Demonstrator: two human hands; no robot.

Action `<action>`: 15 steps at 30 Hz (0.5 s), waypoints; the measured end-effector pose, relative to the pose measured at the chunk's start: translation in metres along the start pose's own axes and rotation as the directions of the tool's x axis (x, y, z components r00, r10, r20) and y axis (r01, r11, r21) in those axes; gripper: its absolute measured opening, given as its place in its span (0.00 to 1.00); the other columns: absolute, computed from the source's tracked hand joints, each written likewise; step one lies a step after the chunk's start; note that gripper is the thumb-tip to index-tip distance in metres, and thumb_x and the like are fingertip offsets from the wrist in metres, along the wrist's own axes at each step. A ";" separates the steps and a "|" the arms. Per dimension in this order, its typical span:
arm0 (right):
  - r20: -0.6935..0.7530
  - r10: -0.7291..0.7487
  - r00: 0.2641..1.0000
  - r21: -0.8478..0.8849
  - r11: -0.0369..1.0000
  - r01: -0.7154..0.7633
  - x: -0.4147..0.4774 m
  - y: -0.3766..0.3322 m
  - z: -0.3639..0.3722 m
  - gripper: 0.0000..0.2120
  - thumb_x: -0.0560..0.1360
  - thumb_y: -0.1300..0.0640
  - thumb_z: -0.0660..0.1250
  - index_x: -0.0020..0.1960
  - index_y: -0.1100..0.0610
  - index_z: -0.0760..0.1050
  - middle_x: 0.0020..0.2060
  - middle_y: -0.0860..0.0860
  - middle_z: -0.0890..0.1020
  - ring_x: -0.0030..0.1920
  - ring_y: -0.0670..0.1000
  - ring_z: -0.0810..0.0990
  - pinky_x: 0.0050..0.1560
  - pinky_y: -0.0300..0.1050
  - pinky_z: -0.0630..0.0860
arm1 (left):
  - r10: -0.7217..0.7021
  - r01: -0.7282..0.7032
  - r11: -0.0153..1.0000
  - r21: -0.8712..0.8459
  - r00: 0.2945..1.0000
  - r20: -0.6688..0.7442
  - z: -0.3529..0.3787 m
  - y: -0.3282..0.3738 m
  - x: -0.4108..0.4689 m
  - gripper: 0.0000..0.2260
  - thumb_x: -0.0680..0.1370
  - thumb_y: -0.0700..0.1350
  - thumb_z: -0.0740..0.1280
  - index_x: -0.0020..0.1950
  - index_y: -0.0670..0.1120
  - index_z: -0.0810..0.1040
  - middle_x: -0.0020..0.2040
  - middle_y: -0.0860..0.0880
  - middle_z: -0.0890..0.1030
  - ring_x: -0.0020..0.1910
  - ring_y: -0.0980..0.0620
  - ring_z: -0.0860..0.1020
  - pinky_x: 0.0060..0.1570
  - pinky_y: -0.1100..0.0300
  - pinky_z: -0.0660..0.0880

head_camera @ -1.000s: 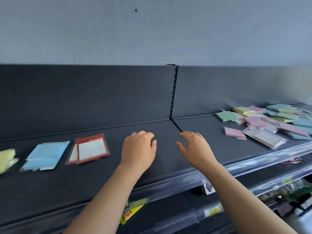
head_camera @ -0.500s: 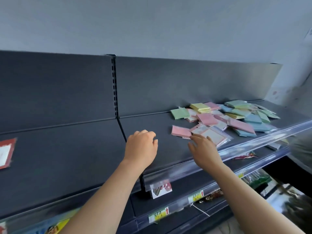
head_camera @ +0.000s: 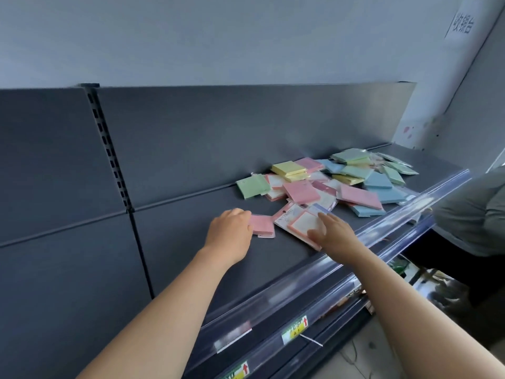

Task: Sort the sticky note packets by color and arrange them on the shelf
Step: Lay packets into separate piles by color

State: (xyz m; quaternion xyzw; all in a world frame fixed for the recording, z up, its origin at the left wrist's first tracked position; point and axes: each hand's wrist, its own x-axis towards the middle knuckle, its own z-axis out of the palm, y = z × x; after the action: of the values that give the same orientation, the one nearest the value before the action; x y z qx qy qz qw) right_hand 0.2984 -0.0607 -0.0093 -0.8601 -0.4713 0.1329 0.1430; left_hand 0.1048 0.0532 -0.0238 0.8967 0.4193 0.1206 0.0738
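Dark grey metal store shelf (head_camera: 177, 269) under a plain pale wall (head_camera: 246, 36), and we reckon we're at the pick-up stage of the sort. The heap of pastel sticky note packets (head_camera: 355, 179) (pink, green, yellow, blue) lies jumbled toward the right end of the shelf, with nothing grouped in view yet. Our left hand (head_camera: 229, 232) is at a small flat pink packet (head_camera: 263, 226) just left of the heap, fingers (head_camera: 242, 214) curled over its edge, but we honestly can't tell if they've pinched it or are only touching it. Our right hand (head_camera: 332, 233) lies flat on a bigger clear-wrapped packet with a pink-bordered white pad (head_camera: 299, 224), fingers straight, thumb spread, gripping nothing. Both forearms reach in from below, palms down. Next bit, we'd guess: get a proper pinch on the pink one, lift it, and slide the wrapped one free without dragging its neighbours along.
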 end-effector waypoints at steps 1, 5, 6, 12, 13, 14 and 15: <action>0.008 0.006 1.000 0.021 1.000 -0.006 0.003 0.000 -0.001 0.25 0.80 0.49 0.61 0.72 0.61 0.63 0.71 0.58 0.66 0.71 0.58 0.62 0.70 0.51 0.59 | 0.014 -0.015 1.000 0.015 0.999 0.034 0.001 0.000 0.007 0.14 0.83 0.46 0.54 0.67 0.45 0.70 0.69 0.48 0.71 0.66 0.47 0.69 0.61 0.53 0.68; -0.029 0.028 0.999 0.126 0.992 -0.024 0.011 0.008 0.003 0.29 0.76 0.45 0.66 0.72 0.54 0.64 0.69 0.56 0.66 0.70 0.58 0.63 0.69 0.54 0.63 | 0.007 -0.021 0.997 0.075 0.983 0.182 0.004 0.001 0.023 0.21 0.83 0.52 0.55 0.74 0.47 0.62 0.74 0.49 0.65 0.71 0.46 0.64 0.65 0.51 0.66; -0.046 0.033 0.998 0.147 0.989 -0.026 0.013 0.011 0.005 0.30 0.74 0.44 0.67 0.73 0.52 0.64 0.69 0.55 0.66 0.70 0.58 0.63 0.69 0.55 0.63 | -0.007 -0.013 0.995 0.100 0.980 0.198 0.005 0.000 0.025 0.22 0.82 0.54 0.56 0.74 0.48 0.61 0.73 0.49 0.65 0.70 0.45 0.65 0.64 0.50 0.66; -0.087 0.052 0.995 0.142 0.989 -0.039 0.022 0.017 0.005 0.42 0.67 0.36 0.72 0.73 0.53 0.63 0.68 0.54 0.68 0.68 0.57 0.66 0.68 0.55 0.65 | -0.158 0.130 0.984 0.123 0.956 0.246 -0.002 -0.001 0.029 0.29 0.76 0.63 0.64 0.70 0.47 0.65 0.67 0.45 0.66 0.66 0.43 0.64 0.61 0.52 0.66; -0.091 0.047 0.995 0.114 0.993 -0.036 0.024 0.016 0.007 0.42 0.66 0.34 0.71 0.73 0.54 0.64 0.68 0.54 0.69 0.67 0.57 0.66 0.68 0.54 0.66 | -0.181 0.160 0.981 0.106 0.954 0.240 -0.004 0.000 0.029 0.31 0.75 0.64 0.65 0.69 0.46 0.65 0.67 0.44 0.67 0.66 0.43 0.65 0.61 0.52 0.66; -0.091 0.043 0.995 0.083 0.996 -0.036 0.025 0.016 0.008 0.42 0.66 0.33 0.69 0.72 0.54 0.65 0.67 0.54 0.69 0.67 0.57 0.67 0.67 0.54 0.66 | -0.205 0.190 0.978 0.086 0.953 0.224 -0.005 0.000 0.028 0.31 0.74 0.63 0.66 0.69 0.44 0.65 0.66 0.44 0.67 0.65 0.42 0.66 0.61 0.52 0.67; -0.089 0.038 0.995 0.049 0.998 -0.033 0.028 0.015 0.008 0.41 0.67 0.32 0.68 0.71 0.54 0.66 0.67 0.55 0.69 0.66 0.57 0.67 0.67 0.54 0.66 | -0.226 0.220 0.974 0.055 0.955 0.194 -0.005 0.001 0.026 0.30 0.75 0.60 0.67 0.68 0.43 0.64 0.66 0.43 0.68 0.65 0.42 0.68 0.59 0.53 0.68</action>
State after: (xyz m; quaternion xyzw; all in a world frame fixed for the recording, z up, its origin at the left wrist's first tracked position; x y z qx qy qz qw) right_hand 0.3217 -0.0443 -0.0252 -0.8698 -0.4457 0.1077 0.1824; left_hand 0.1207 0.0729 -0.0145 0.8524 0.5102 0.0143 0.1137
